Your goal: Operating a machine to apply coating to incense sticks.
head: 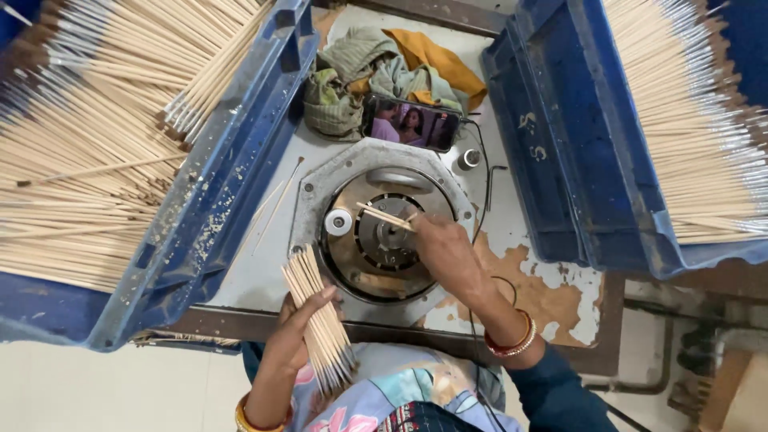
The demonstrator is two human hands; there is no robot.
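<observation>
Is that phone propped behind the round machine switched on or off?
On. The phone leans against the heap of cloths, and its screen is lit with a colourful moving-picture scene showing people.

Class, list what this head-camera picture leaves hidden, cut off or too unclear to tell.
- Right hand: its fingertips cover how the few sticks are held.
- Machine disc: part of it lies under that hand.
- Left blue crate and right blue crate: cut off by the frame edges.
- Stick bundle in the left hand: count too fine.
</observation>
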